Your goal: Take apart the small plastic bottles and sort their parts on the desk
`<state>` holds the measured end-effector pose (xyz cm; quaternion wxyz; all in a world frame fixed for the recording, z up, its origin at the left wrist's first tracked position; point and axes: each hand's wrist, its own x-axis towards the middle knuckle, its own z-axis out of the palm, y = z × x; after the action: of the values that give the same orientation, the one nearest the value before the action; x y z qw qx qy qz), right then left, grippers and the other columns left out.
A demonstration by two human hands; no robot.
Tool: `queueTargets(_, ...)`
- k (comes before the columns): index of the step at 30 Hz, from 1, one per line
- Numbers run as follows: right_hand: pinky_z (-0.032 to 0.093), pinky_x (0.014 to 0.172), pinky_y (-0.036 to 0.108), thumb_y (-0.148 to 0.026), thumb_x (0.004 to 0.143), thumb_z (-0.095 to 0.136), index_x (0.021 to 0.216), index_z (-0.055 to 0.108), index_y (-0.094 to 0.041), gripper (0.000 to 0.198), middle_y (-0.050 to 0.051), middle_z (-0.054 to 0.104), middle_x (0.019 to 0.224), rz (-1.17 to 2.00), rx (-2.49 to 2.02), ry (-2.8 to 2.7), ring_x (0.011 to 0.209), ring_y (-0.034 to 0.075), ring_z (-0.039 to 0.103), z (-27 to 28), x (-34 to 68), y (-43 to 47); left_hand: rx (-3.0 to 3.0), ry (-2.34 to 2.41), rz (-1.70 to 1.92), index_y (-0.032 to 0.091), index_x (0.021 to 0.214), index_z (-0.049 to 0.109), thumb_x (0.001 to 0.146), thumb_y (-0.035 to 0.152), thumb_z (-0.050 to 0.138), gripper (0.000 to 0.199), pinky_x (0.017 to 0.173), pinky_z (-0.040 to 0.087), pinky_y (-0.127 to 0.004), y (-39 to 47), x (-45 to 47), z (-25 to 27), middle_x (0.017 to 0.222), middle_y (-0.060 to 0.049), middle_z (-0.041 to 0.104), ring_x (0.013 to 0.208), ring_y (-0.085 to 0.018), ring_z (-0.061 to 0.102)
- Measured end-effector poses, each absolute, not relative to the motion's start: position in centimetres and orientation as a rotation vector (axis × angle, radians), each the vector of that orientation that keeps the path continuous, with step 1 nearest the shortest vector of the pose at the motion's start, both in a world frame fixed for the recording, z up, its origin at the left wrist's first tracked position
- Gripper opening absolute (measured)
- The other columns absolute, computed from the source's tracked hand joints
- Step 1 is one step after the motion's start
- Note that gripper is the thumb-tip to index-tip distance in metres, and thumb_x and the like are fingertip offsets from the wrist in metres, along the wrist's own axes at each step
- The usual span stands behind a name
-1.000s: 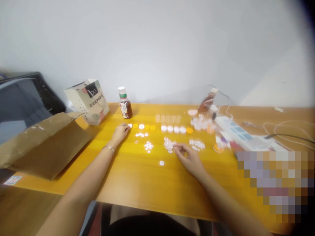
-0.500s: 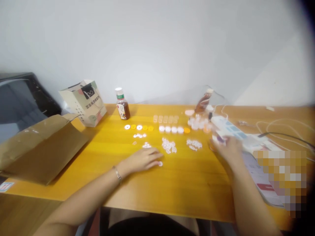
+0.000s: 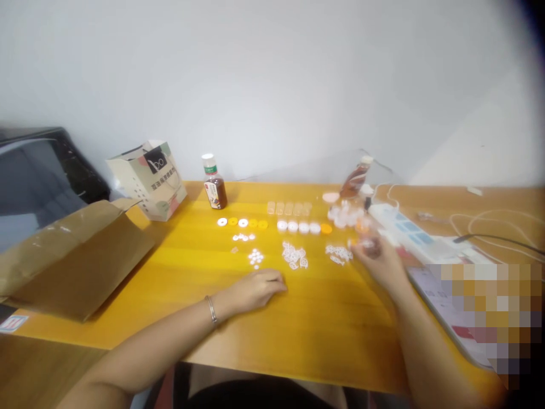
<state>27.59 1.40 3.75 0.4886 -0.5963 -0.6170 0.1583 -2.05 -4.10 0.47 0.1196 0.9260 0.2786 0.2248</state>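
Left hand (image 3: 255,291) curled, right hand (image 3: 383,264) blurred, can't tell either grip; low right sweep could scatter nearby white cutouts (image 3: 339,251)

The left hand (image 3: 254,291) has its fingers (image 3: 276,278) curled inward; the blurred right hand (image 3: 383,264) is farther forward.
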Motion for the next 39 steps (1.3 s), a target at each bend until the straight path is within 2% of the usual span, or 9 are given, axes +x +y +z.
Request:
queueTargets(3, 0.046, 0.06, 0.029, -0.039, 0.071, 0.059, 0.092, 0.047, -0.02, 0.031, 0.003, 0.057, 0.077, 0.661, -1.282, -1.738, 0.062, 0.015, 0.054, 4.2, 24.0, -0.2, 2.688, 0.947, 0.807, 0.023, 0.1, 0.059, 0.085, 0.011, 0.039, 0.028, 0.075, 0.049, -0.027, -2.5, -3.9, 1.2, 0.091, -0.006, 0.062, 0.084, -0.016, 0.058)
queueTargets(7, 0.047, 0.065, 0.028, -0.028, 0.073, 0.058, 0.097, 0.047, -0.022, 0.028, 0.003, 0.057, 0.083, 0.787, -1.112, -2.029, 0.069, 0.014, 0.055, 3.2, 20.3, -2.2, 2.44, 1.356, 1.056, 0.018, 0.095, 0.061, 0.085, 0.021, 0.044, 0.021, 0.076, 0.047, -0.028, 0.8, -8.6, 2.1, 0.089, -0.007, 0.062, 0.082, -0.016, 0.058)
queueTargets(12, 0.047, 0.067, 0.028, -0.024, 0.073, 0.056, 0.099, 0.045, -0.022, 0.028, 0.003, 0.058, 0.087, 0.886, -0.996, -2.192, 0.073, 0.015, 0.056, 1.7, 18.2, -3.4, 2.102, 1.751, 0.964, 0.014, 0.09, 0.064, 0.077, 0.027, 0.051, 0.022, 0.073, 0.047, -0.028, 3.7, -13.2, 1.6, 0.085, -0.007, 0.065, 0.077, -0.018, 0.06)
queueTargets(22, 0.047, 0.066, 0.028, -0.026, 0.072, 0.06, 0.1, 0.044, -0.022, 0.033, 0.002, 0.057, 0.083, 0.888, -1.05, -2.185, 0.068, 0.014, 0.054, 0.4, 17.7, -3.3, 2.093, 1.732, 0.926, 0.015, 0.09, 0.064, 0.074, 0.026, 0.054, 0.023, 0.075, 0.048, -0.028, 4.6, -13.1, -0.2, 0.083, -0.006, 0.065, 0.076, -0.017, 0.061)
queueTargets(28, 0.047, 0.063, 0.028, -0.027, 0.071, 0.062, 0.098, 0.043, -0.021, 0.033, 0.001, 0.055, 0.08, 0.943, -1.056, -2.147, 0.065, 0.013, 0.053, 0.1, 17.5, -3.1, 2.149, 1.717, 1.056, 0.017, 0.095, 0.061, 0.08, 0.034, 0.051, 0.025, 0.081, 0.045, -0.032, 2.1, -10.6, 2.2, 0.096, -0.007, 0.06, 0.084, -0.018, 0.058)
queueTargets(31, 0.049, 0.064, 0.028, -0.027, 0.068, 0.065, 0.099, 0.043, -0.021, 0.038, 0.002, 0.055, 0.083, 0.959, -1.051, -2.114, 0.066, 0.013, 0.054, 0.1, 17.5, -3.1, 2.3, 1.277, 0.817, 0.02, 0.099, 0.058, 0.08, 0.036, 0.053, 0.026, 0.081, 0.044, -0.03, -0.9, -7.5, 3.4, 0.093, -0.004, 0.058, 0.085, -0.017, 0.056)
queueTargets(33, 0.05, 0.065, 0.029, -0.027, 0.065, 0.068, 0.1, 0.041, -0.021, 0.044, 0.002, 0.054, 0.086, 0.979, -1.038, -2.068, 0.068, 0.013, 0.055, 0.1, 17.5, -3.2, 2.313, 1.107, 0.626, 0.021, 0.11, 0.052, 0.073, 0.037, 0.062, 0.042, 0.082, 0.043, -0.031, -2.7, -5.5, 3.6, 0.099, -0.004, 0.056, 0.09, -0.019, 0.054)
queueTargets(36, 0.052, 0.067, 0.03, -0.026, 0.065, 0.069, 0.099, 0.04, -0.021, 0.044, 0.002, 0.053, 0.087, 1.018, -1.015, -2.005, 0.07, 0.013, 0.056, 0.3, 17.5, -3.3, 2.266, 1.106, 0.558, 0.02, 0.112, 0.048, 0.067, 0.038, 0.067, 0.052, 0.081, 0.042, -0.032, -4.4, -3.5, 3.0, 0.099, -0.005, 0.053, 0.091, -0.02, 0.051)
queueTargets(39, 0.052, 0.068, 0.03, -0.028, 0.067, 0.067, 0.093, 0.04, -0.021, 0.038, 0.001, 0.054, 0.081, 1.056, -1.01, -1.98, 0.07, 0.013, 0.057, 0.3, 17.4, -3.4, 2.209, 1.174, 0.61, 0.019, 0.102, 0.05, 0.068, 0.042, 0.067, 0.044, 0.076, 0.041, -0.031, -4.8, -2.3, 2.2, 0.095, -0.005, 0.052, 0.087, -0.019, 0.05)
